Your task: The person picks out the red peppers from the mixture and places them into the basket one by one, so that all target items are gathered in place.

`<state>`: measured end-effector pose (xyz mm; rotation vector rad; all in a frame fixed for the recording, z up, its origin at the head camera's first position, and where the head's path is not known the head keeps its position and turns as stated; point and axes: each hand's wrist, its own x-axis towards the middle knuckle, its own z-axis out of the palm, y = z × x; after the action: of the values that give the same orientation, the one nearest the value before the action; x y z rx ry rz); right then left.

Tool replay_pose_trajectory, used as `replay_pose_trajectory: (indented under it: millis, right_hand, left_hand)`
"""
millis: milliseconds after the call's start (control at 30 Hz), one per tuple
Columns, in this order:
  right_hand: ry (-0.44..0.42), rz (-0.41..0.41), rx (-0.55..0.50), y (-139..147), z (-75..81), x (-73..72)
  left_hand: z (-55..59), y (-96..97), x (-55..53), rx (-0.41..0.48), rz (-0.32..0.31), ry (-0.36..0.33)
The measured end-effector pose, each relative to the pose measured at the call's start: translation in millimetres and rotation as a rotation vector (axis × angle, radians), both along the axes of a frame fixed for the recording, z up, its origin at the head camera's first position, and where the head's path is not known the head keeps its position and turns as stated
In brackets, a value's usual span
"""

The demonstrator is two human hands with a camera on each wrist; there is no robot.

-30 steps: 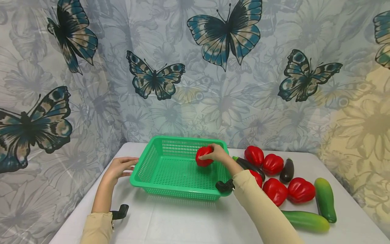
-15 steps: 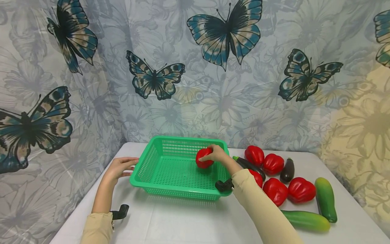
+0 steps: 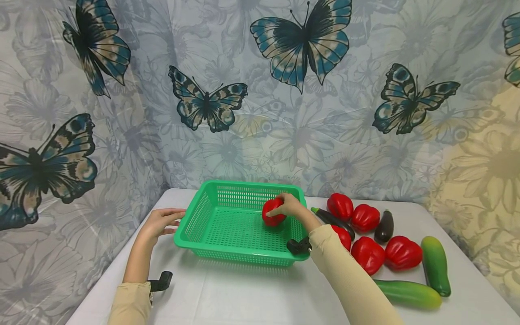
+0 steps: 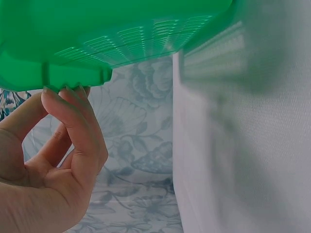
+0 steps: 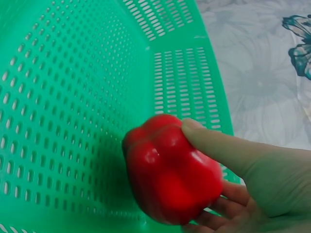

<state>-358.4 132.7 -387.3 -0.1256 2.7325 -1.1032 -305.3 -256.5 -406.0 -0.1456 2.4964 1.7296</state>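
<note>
A red bell pepper point(image 3: 273, 212) is in my right hand point(image 3: 290, 206), inside the right part of the green plastic basket point(image 3: 243, 259). In the right wrist view the thumb point(image 5: 214, 143) lies along the pepper's upper side, with the other fingers curled beneath it; the perforated basket floor and wall are close behind. My left hand point(image 3: 157, 223) is at the basket's left rim. Its bent fingers touch the outer edge of the rim with their tips, as the left wrist view shows.
Right of the basket lie several more red bell peppers point(image 3: 367, 255), a long dark eggplant point(image 3: 333, 223), a short dark eggplant point(image 3: 384, 226) and two green cucumber-like vegetables point(image 3: 435, 266). All rest on the white table point(image 3: 235, 293). A butterfly-print cloth point(image 3: 260, 149) hangs behind.
My right hand has lowered the pepper slightly inside the basket, and a little to the right. The left hand stays at the rim.
</note>
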Motion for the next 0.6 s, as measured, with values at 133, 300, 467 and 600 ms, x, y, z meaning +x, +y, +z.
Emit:
replay_pose_trajectory:
  millis: [133,300,467,600]
  right_hand:
    - [0.009,0.006,0.017,-1.1,-0.9,0.5]
    - [-0.005,-0.008,-0.001,-0.2,-7.5,-7.0]
    - [0.027,0.006,0.008,4.0,-17.3,-18.0]
    - [0.019,0.001,-0.003,0.0,-8.8,-8.6]
  left_hand:
    - [-0.5,-0.5,0.1,-0.008,0.001,0.000]
    - [0.0,0.4,0.6,-0.008,-0.002,0.001]
    - [0.1,0.8,0.8,-0.009,-0.015,0.014]
    - [-1.5,-0.4,-0.9,-0.008,-0.013,0.008]
